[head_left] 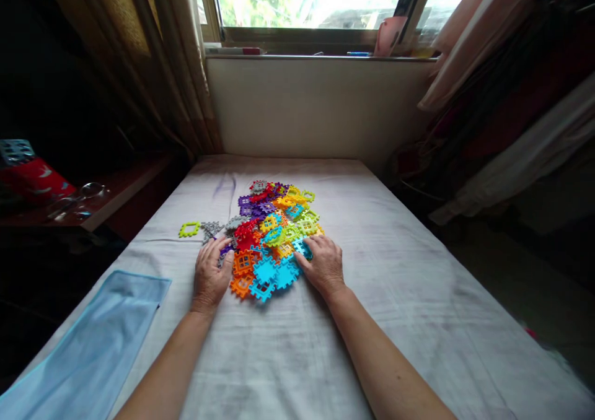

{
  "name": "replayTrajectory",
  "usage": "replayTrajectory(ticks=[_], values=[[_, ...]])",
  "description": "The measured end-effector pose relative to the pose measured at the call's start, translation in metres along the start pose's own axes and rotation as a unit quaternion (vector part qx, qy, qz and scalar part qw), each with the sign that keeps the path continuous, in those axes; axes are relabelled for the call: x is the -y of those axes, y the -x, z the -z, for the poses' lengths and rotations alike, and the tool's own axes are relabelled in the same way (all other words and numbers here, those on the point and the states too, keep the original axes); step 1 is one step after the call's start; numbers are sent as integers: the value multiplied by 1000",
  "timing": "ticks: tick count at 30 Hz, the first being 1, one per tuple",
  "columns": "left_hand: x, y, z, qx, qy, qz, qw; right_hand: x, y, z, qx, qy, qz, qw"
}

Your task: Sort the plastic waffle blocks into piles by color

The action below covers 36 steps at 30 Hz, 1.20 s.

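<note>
A heap of toothed plastic interlocking tiles (264, 234) in red, purple, grey, yellow, lime, orange and blue lies on the white bedsheet (400, 296). My left hand (214, 274) rests against the heap's left edge, thumb and fingers apart around purple and grey tiles (224, 253). On the opposite side, my right hand (324, 264) touches a blue tile (301, 248), its thumb spread from the fingers; the fingertips are partly hidden. Solid blue tiles (284, 272) and orange ones (242, 262) sit between the hands. A lime square frame tile (189, 229) lies apart at the left.
A light blue cloth item (106, 333) lies at the bed's left side. Left of the bed, a dark red table (125, 188) holds glasses (90, 189) and a red patterned object (37, 178). A pink cup (389, 36) stands on the windowsill. Hanging clothes (525, 98) are at the right.
</note>
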State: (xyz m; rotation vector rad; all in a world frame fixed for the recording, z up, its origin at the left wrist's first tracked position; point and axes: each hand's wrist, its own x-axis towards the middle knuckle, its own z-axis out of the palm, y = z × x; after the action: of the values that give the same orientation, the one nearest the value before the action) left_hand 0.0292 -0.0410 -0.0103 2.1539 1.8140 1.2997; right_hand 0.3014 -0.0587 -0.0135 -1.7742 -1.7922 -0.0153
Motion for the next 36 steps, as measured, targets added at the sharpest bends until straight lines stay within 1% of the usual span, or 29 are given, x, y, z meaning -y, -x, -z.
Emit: replayTrajectory(ticks=[2,5,8,10,12,16,19,26,30,33,36], values=[[2,-2,0,-2,15,11,1000,1,0,-2,-5,-17,6,1000],[4,-2,0,10,28,21,999,1,-3,0,-25,-45,15,999],[6,-1,0,27,40,20,999,-9,-11,8,-56,-63,10,996],[8,-1,0,38,48,23,998,-24,-17,16,-80,-55,-19,995],[10,-2,0,47,54,28,997,-45,-21,23,-96,-29,-70,992],[11,-2,1,55,59,33,996,-84,-20,31,-90,33,-172,980],[9,-2,0,59,65,36,996,-96,-16,31,-83,56,-193,976],[7,-1,1,58,68,43,995,-99,-12,24,-82,75,-180,977],[6,0,0,65,65,44,995,-97,-14,26,-107,58,-160,980],[6,0,0,62,58,40,996,-81,-16,21,-98,30,-119,988],[5,0,0,60,50,37,996,-54,-15,7,-46,-15,-54,997]])
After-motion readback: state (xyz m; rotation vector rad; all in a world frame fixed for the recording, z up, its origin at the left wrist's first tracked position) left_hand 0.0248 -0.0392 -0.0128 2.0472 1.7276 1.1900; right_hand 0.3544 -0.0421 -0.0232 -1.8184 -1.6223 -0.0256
